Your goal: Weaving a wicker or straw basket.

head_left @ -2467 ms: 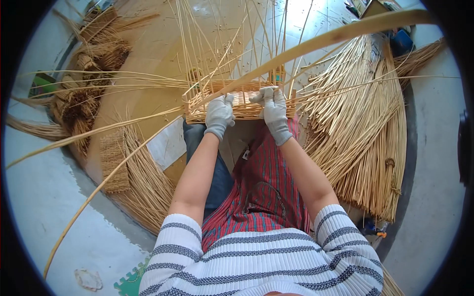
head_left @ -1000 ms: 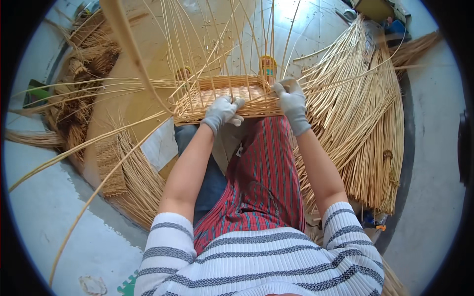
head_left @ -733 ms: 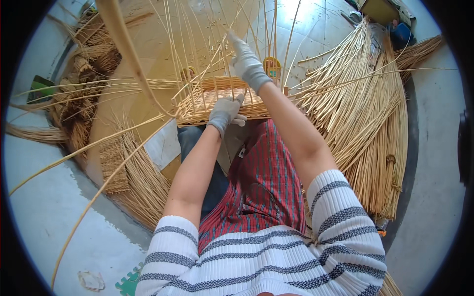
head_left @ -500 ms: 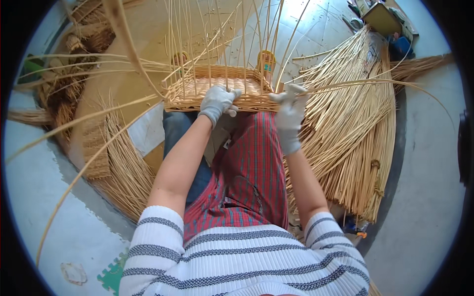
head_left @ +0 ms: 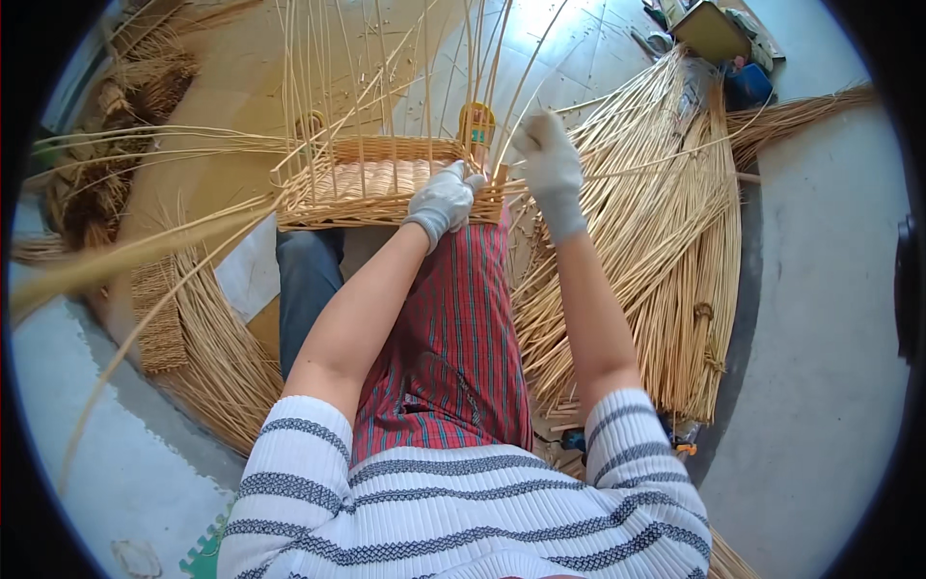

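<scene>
A shallow rectangular wicker basket (head_left: 318,214) in pale cane rests across my knees. Tall upright stakes rise from its sides, and long loose strands trail from its left corner. My left hand (head_left: 445,201), in a light grey glove, is closed on the near wall toward the right, thumb uppermost. Beyond the basket's right corner, my gloved right hand (head_left: 552,166) is raised with its fingers curled. Whatever it may hold is hidden by the fingers. Just below it, a long thin cane strand (head_left: 656,162) runs from near that corner out to the right.
A big bundle of cane rods (head_left: 632,280) lies on the floor at right. Another bundle (head_left: 217,333) and darker fibre bundles (head_left: 121,154) lie at left. A thick blurred cane (head_left: 116,261) crosses close at left. A blue container (head_left: 748,87) stands far right.
My right hand has left the basket's right corner and risen slightly, fingers now curled. My left hand has slid right along the near wall. The basket appears farther left in view.
</scene>
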A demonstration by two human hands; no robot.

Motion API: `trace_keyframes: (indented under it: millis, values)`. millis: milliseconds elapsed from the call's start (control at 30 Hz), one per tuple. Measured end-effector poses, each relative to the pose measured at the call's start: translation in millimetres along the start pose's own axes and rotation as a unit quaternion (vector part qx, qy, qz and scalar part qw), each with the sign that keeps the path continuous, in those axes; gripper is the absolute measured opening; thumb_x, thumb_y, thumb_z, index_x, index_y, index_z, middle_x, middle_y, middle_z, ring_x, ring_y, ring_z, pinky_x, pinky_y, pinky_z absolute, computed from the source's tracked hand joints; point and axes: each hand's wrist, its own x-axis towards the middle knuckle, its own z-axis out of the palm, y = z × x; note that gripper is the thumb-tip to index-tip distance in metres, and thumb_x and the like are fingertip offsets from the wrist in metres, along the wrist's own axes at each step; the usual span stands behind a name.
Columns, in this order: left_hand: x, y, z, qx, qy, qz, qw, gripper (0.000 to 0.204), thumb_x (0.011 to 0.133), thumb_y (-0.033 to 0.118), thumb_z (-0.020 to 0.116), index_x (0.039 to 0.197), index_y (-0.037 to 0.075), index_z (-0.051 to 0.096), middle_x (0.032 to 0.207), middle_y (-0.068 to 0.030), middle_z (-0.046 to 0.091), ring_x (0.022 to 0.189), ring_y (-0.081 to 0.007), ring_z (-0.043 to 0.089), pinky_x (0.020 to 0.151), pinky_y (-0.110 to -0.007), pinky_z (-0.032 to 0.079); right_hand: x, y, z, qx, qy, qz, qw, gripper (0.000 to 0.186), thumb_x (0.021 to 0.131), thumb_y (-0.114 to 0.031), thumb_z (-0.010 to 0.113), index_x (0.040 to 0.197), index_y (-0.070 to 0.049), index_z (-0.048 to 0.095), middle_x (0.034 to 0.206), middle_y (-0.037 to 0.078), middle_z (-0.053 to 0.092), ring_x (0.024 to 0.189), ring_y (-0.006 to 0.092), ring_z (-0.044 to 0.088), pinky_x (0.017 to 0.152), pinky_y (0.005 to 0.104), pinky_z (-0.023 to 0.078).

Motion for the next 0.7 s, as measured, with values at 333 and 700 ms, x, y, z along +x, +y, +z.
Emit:
trace_keyframes:
  millis: [333,700]
  values:
    - [-34.4,11.9,-15.7,0.017,0.046,0.065,0.997,0.077,0.094,0.040,0.065,0.158,0.022,0.026,0.109,-0.0223,0.069,0.099,-0.0287,0.070,0.086,-0.042,0.053,-4.6,-5.2,-10.6,-0.443,-0.137,0.081,0.882,0.046,0.082,-0.043,0.076,0.110,-0.008,0.063,0.115,0.012,0.070,0.109,0.0289,0.066,0.092,0.0407,0.051]
    - [-18.5,-0.2,-55.0,0.474,0.139,0.232,0.838,0.083,0.074,0.034,0.083,0.148,0.020,0.047,0.133,-0.0084,0.061,0.129,-0.0249,0.055,0.118,-0.055,0.028,-43.4,4.0,24.6,-0.376,-0.099,-0.183,0.903,0.097,0.073,-0.076,0.066,0.147,-0.016,0.049,0.148,0.009,0.053,0.147,0.0410,0.030,0.123,0.0566,0.010]
